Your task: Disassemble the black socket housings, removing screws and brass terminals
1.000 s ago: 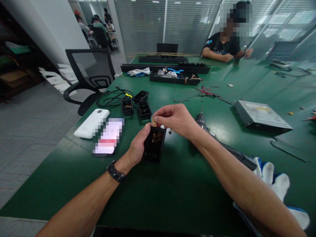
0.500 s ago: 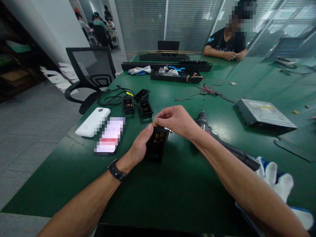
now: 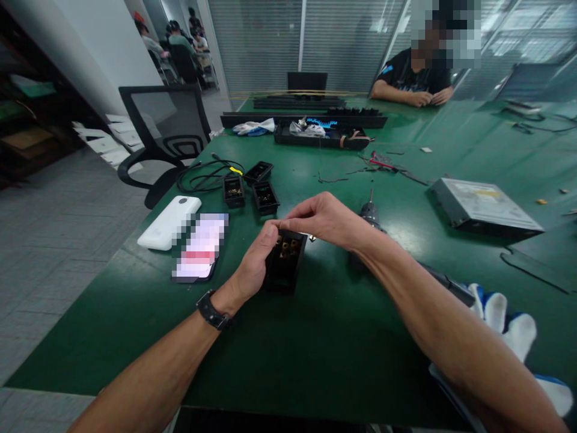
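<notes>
My left hand grips a small black box with brass contacts inside, tilted up off the green table. The fingers of my right hand are pinched together at the box's top edge, over the contacts. A small brass piece seen there earlier is now hidden by the fingertips. A watch sits on my left wrist.
Three more black boxes lie behind, beside a coiled cable. A white power bank and a phone lie to the left. An electric screwdriver, a white glove and a metal drive are on the right. Another person sits far across.
My right hand has lowered its pinched fingertips onto the box's top edge, and the brass piece it held is no longer visible. The left hand has tilted the box slightly.
</notes>
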`<state>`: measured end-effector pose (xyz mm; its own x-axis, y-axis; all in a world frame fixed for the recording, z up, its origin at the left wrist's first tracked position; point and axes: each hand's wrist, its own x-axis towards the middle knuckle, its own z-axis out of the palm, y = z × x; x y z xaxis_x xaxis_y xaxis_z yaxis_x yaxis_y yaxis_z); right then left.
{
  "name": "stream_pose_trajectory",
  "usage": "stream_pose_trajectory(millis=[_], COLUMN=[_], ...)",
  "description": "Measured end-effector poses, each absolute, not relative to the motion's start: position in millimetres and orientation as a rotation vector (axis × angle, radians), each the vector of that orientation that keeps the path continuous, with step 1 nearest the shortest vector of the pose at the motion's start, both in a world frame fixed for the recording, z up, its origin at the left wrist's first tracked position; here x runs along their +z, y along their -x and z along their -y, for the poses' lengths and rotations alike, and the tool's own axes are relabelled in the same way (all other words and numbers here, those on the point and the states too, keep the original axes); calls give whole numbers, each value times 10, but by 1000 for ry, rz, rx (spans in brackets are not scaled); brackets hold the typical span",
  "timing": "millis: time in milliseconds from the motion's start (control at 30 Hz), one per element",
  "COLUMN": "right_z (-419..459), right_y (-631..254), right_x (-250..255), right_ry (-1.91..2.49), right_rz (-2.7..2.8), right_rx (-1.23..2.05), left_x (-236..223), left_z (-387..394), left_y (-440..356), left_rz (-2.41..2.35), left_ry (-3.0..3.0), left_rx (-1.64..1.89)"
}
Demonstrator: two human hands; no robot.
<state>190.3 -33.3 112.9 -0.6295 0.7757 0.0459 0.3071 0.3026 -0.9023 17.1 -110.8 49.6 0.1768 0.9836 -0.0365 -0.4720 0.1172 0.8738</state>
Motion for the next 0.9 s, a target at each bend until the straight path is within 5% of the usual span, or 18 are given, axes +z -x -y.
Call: stream_pose_trajectory(millis=[533,900], right_z=[170,686], right_y=[-2448,-3098], right_x=[1420,1162], right_ry=[1387,1571], right_rz=[2358,2551], right_rx=[564,187], left_x=[351,310], left_z=[927,765], left_y=[-145,-132], left_rz=[-1164,-1718], left_ry=[-1242,-1595], left_rx=[1325,1183])
